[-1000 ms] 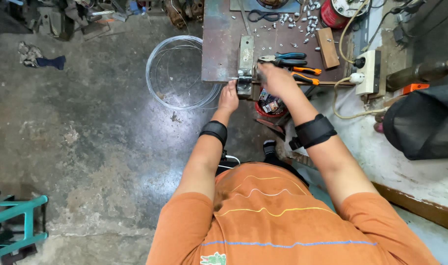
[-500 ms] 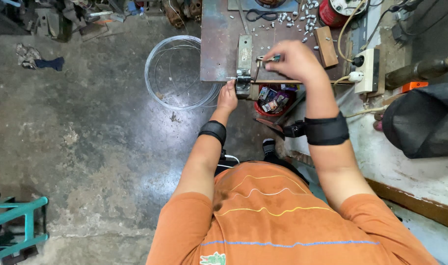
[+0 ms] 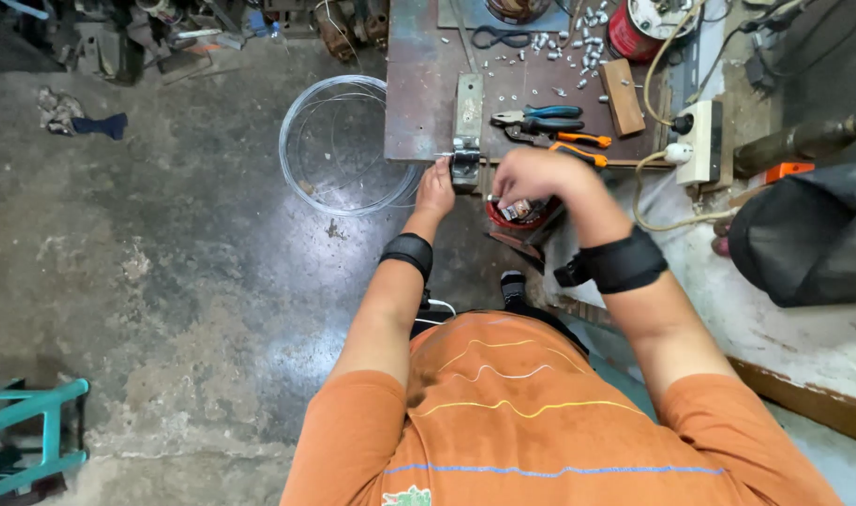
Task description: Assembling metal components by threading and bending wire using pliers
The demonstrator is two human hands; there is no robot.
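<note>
Two hands: left [image 3: 436,187] at small metal jig [image 3: 464,161], right [image 3: 531,174] beside.

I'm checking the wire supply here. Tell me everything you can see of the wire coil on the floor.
The wire coil is a loose ring of thin, pale, shiny metal strands, lying flat on the grey concrete floor. Its right side runs against or under the metal workbench edge. The left hand is close to its lower right; whether they touch cannot be told.

One head camera looks steeply down from above over the workbench [image 3: 428,103] edge and floor [image 3: 165,281].
</note>
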